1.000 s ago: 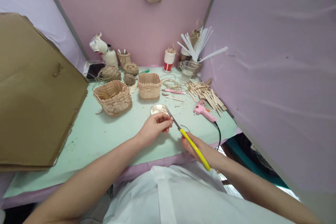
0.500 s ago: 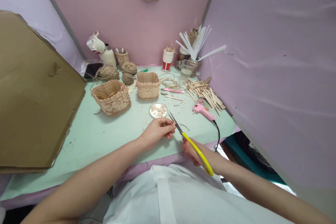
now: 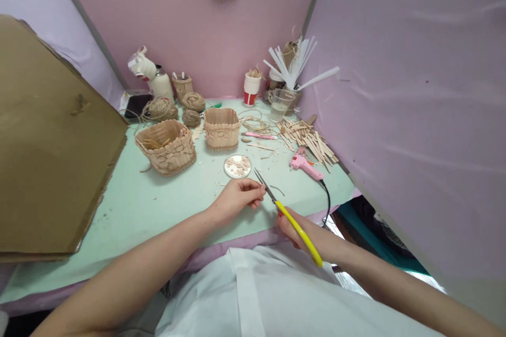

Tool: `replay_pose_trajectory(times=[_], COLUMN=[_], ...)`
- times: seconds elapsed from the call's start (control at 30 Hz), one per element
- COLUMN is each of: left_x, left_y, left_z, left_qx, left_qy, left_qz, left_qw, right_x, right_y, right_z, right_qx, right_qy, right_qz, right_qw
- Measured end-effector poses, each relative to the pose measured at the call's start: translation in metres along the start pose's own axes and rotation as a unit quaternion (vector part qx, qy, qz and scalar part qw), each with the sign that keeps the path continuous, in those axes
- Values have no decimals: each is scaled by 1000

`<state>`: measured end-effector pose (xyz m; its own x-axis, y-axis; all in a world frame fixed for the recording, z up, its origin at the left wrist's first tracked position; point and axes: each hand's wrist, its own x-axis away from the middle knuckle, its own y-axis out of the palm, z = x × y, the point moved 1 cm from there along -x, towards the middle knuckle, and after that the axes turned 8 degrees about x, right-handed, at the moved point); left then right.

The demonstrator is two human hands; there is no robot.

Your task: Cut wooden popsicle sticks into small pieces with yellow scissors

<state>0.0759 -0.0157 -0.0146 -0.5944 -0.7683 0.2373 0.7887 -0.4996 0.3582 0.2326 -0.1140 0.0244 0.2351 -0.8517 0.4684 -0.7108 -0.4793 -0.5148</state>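
Note:
My right hand is closed round the yellow handle of a pair of scissors, whose narrow blades point up and left. Close to those blades, my left hand pinches a tiny pale piece, mostly hidden by the fingertips; it looks like a bit of wood. The blades stand slightly apart beside it. Just beyond the left hand lies a small round white dish with many small wooden chips on it.
Two wooden baskets stand beyond the dish. On the right are a pink glue gun with a black cord and a pile of craft sticks. Twine balls sit at the back left; a large cardboard sheet rises on the left.
Both hands and the scissors have drawn slightly right and toward my body, uncovering the dish. The left hand keeps its pinch, the right its hold on the scissors.

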Motion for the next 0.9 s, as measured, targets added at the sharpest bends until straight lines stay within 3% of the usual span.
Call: replay_pose_trajectory(times=[0.43, 0.67, 0.9], left_x=[1, 2, 1], left_y=[0, 0, -2], left_z=[3, 1, -1], left_qx=[-2, 7, -18], left_qy=[-26, -50, -80], left_qz=[-38, -63, -102], left_qw=[999, 997, 991], right_x=[2, 1, 3], right_y=[3, 12, 11], right_z=[5, 22, 36], right_qx=[-5, 9, 26], right_qy=[11, -15, 12], right_qz=[10, 46, 24], right_qw=[1000, 999, 999])
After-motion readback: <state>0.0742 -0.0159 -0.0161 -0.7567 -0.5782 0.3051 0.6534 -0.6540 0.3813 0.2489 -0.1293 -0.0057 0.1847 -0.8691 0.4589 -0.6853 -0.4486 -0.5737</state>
